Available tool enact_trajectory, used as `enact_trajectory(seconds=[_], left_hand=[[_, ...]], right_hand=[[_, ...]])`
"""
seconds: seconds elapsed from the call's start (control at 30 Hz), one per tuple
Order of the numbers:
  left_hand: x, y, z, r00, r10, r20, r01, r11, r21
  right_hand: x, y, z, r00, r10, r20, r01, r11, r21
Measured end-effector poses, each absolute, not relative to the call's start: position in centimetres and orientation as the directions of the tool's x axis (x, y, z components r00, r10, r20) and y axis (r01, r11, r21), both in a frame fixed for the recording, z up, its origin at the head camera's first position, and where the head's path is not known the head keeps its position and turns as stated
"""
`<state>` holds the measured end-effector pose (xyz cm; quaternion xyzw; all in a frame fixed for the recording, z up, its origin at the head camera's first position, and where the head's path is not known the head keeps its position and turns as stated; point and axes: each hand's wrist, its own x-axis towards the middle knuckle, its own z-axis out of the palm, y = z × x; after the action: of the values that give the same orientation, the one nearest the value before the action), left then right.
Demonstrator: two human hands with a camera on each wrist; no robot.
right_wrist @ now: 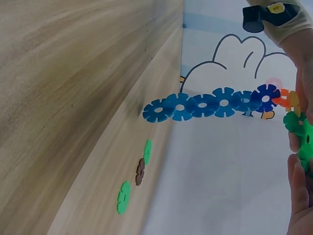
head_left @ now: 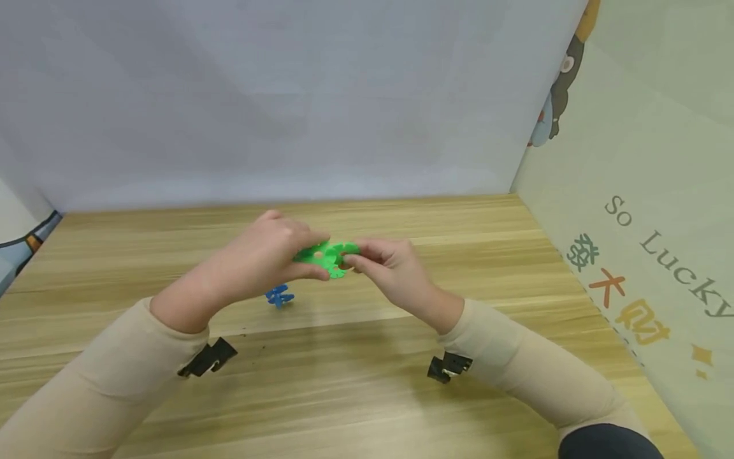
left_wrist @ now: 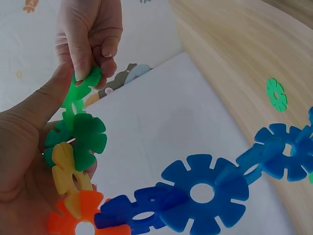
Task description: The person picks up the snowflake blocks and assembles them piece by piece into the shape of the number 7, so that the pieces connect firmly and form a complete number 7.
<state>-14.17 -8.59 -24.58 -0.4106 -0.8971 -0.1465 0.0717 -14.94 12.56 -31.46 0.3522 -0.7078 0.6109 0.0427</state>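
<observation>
My left hand grips a chain of slotted plastic snowflake discs, its thumb and fingers around the green part. From there the chain runs through a yellow disc and an orange disc into several blue discs. In the head view only a bit of the blue end shows below the left hand. My right hand pinches a bright green snowflake disc between thumb and fingers, against the chain's green end. Fingers partly hide the joint between these discs.
On the wooden table lie loose discs: a green one, a brown one and another green one. A pale wall rises behind the table, and a printed wall stands at the right.
</observation>
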Motion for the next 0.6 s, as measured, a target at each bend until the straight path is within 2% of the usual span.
enact_trajectory(seconds=[0.3,0.5,0.6], left_hand=[[-13.5,-8.8,-25.4,-0.648,0.713,0.27,0.761,0.626,0.172],[-12.9,-8.3,-26.1,-0.644,0.686,0.339,0.754,0.643,0.132],[-12.8,-8.4,-26.2,-0.65,0.663,0.371,0.746,0.65,0.145]], right_hand=[[-14.8,12.2,-31.6,-0.704,-0.477,0.527,-0.621,0.052,-0.782],[-15.1,11.8,-31.3,-0.778,-0.483,0.401,-0.49,0.067,-0.869],[-15.5,11.7,-31.3,-0.791,-0.502,0.349,-0.447,0.084,-0.891]])
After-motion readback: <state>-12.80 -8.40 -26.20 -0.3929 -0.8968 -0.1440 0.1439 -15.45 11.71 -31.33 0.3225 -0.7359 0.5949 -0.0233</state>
